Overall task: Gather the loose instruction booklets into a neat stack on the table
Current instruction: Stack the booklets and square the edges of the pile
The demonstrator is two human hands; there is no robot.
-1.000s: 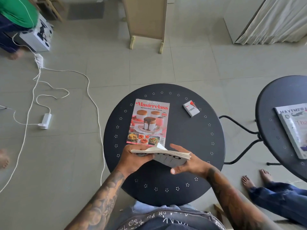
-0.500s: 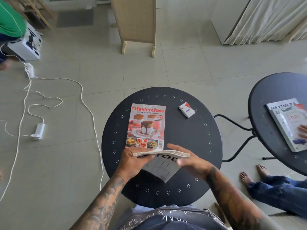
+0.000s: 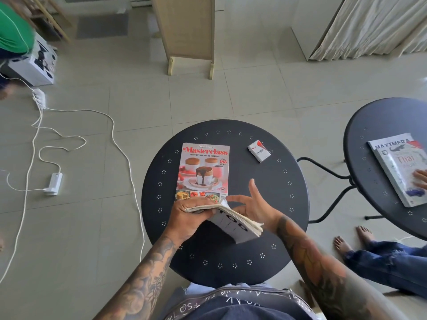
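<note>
Pale tiled floor point(image 3: 254, 98), two round black tables point(image 3: 288, 181), a wooden screen point(image 3: 184, 26), perhaps curtains point(image 3: 374, 24).

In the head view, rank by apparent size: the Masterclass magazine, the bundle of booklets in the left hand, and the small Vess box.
1. Masterclass magazine, lying flat on the round table.
2. Bundle of booklets, gripped by the left hand; it is tilted and nearer the camera, so its rank is unsure.
3. Vess box, clearly smallest.

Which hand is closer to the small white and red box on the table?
The right hand. It is open, its fingers reaching up below the box. The left hand grips the booklets farther away, at the cookbook's lower edge.
</note>
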